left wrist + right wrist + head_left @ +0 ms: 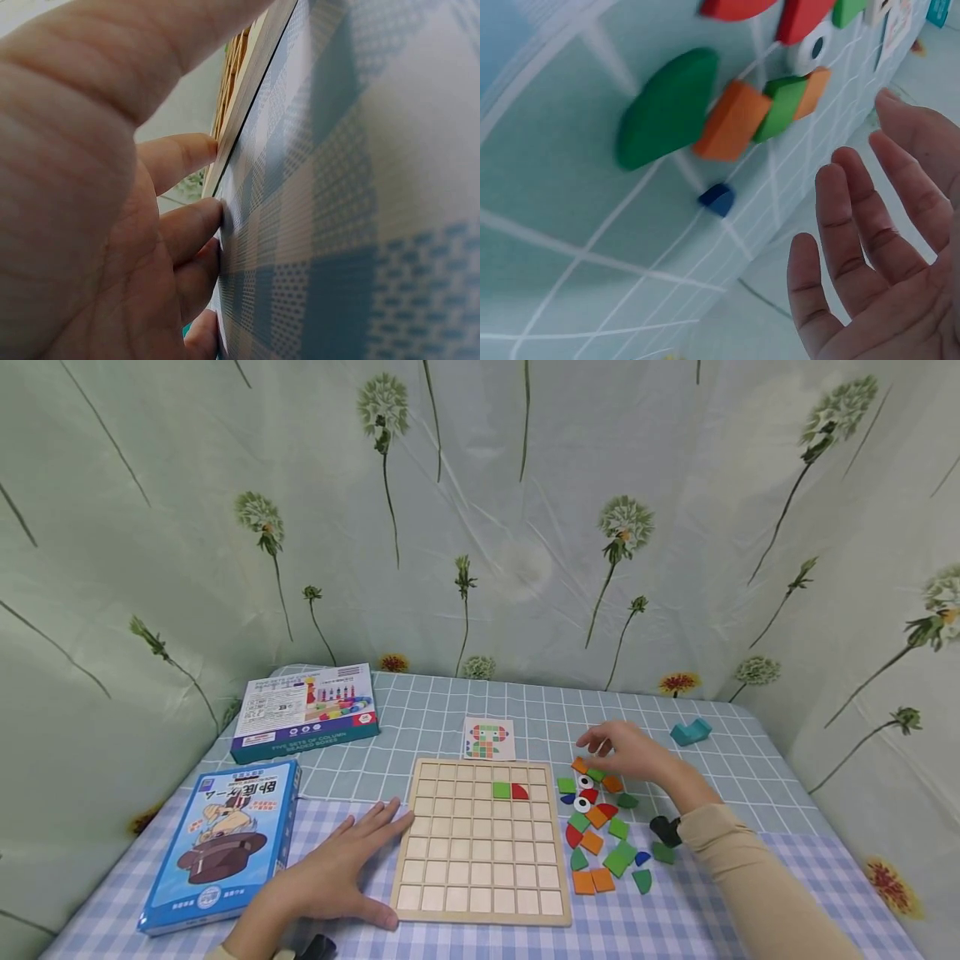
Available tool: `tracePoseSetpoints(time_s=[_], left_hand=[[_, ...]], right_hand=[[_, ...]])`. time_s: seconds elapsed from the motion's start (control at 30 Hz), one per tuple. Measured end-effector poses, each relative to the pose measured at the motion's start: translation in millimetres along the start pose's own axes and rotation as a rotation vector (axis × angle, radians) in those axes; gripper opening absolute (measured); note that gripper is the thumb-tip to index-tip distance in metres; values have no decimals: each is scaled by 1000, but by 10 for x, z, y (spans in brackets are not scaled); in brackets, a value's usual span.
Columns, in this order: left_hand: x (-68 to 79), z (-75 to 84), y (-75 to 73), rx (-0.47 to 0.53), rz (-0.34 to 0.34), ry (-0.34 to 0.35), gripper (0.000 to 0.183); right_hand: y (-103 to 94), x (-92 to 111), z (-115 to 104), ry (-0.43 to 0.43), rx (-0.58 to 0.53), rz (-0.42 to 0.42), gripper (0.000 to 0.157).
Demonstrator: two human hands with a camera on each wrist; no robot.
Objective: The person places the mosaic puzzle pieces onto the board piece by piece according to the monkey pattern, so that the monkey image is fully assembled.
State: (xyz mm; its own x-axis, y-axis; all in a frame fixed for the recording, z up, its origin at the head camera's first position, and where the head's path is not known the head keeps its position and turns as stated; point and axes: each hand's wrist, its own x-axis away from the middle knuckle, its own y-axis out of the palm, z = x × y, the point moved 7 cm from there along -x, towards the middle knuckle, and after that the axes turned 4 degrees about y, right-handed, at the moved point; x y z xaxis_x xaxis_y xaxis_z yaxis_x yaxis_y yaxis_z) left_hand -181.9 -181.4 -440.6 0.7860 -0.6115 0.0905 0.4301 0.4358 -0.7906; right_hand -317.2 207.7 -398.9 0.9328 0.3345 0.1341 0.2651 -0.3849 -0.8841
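Observation:
A wooden grid board point(480, 852) lies flat with a green square point(502, 790) and a red quarter-circle point(520, 792) side by side in its upper cells. My left hand point(336, 870) rests on the cloth, thumb and fingers spread along the board's left edge; fingertips meet the rim in the left wrist view. Above the far end of the loose pieces hovers my right hand point(628, 750), its fingers loosely bent and apart. Nothing is between them in the right wrist view, where a green curved piece point(671, 109), an orange square point(733, 120) and a small blue piece point(718, 199) lie nearby.
A pattern card point(489, 739) lies behind the board. Several orange, green, red and blue pieces point(592, 842) are scattered to its right, with round eye pieces point(582, 804). Two boxes point(225, 843) sit at the left. A teal object point(691, 732) stands at the back right.

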Motion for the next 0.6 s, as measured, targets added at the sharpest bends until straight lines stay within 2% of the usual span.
tracePoseSetpoints(time_s=[0.2, 0.6], left_hand=[[-2, 2, 4, 3, 0, 1, 124], [-4, 2, -2, -1, 2, 10, 124]], right_hand=[[31, 40, 161, 80, -35, -57, 30], [120, 24, 287, 145, -60, -105, 28]])
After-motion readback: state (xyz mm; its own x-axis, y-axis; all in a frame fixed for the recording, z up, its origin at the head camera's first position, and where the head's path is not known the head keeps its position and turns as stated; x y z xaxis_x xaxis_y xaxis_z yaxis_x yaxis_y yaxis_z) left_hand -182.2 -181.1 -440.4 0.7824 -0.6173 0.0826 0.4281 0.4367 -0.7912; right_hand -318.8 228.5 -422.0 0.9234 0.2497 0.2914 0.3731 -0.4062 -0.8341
